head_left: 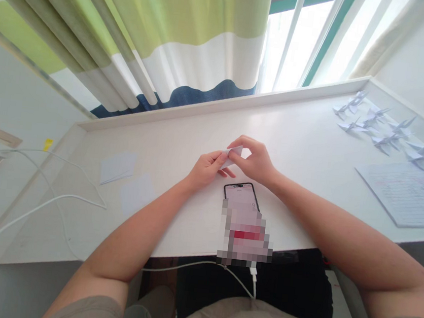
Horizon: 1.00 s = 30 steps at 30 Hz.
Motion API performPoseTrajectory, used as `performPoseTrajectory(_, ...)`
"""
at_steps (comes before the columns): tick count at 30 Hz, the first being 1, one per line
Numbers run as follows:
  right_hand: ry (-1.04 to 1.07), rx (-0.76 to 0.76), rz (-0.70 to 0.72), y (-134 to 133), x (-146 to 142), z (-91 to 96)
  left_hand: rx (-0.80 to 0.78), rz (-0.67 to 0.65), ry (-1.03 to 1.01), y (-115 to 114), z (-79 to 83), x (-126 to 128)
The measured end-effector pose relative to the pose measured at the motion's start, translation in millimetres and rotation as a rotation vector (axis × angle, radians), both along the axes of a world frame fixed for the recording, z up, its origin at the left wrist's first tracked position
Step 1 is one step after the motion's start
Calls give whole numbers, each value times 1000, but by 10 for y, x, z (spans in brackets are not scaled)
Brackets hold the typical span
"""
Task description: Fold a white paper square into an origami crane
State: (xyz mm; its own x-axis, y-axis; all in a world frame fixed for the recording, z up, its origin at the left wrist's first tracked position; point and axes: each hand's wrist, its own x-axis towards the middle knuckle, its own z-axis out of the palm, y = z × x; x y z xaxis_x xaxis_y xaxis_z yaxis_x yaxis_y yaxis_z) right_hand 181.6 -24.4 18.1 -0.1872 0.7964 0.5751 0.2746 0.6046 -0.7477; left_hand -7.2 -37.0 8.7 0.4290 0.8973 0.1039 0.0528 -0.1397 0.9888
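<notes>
Both of my hands meet over the middle of the white desk [183, 145] and pinch one small folded piece of white paper [232, 153]. My left hand [208, 169] grips its left end with fingers closed. My right hand [255, 160] curls over its right end, thumb and fingers pressed on it. Just below the hands a phone [241, 203] lies flat on the desk, screen up, with a white charging cable [254, 278] plugged into its near end.
Two blank white paper squares [118, 167] lie on the desk's left part. Several folded paper cranes [386, 129] stand at the far right, beside a lined sheet [409, 194]. A white cable [38, 205] loops across the left side. A striped curtain [165, 31] hangs behind.
</notes>
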Motion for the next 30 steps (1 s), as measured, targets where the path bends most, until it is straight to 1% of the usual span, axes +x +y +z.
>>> performPoseTrajectory(4,-45,81,33,21,16,-22,0,12,-5,5,-8,1)
performPoseTrajectory(7,-34,104,35,27,14,-30,-3,15,-11,2,-5,6)
performPoseTrajectory(9,-19,86,14,25,8,-27,-10,10,-16,-1,4,5)
performPoseTrajectory(13,-14,-8,-7,16,-1,-17,-35,0,-13,2,18,-9)
performPoseTrajectory(17,35,-86,23,24,21,-26,-42,56,-32,26,-9,-17)
performPoseTrajectory(20,35,-94,7,40,49,-38,-26,113,-45,38,-38,-8)
performPoseTrajectory(23,-23,-90,0,55,63,-47,-16,149,-32,32,-49,6)
performPoseTrajectory(27,-82,-71,10,71,56,-57,-9,145,-13,15,-43,16)
performPoseTrajectory(30,-81,-94,9,78,47,-62,0,141,-15,7,-37,19)
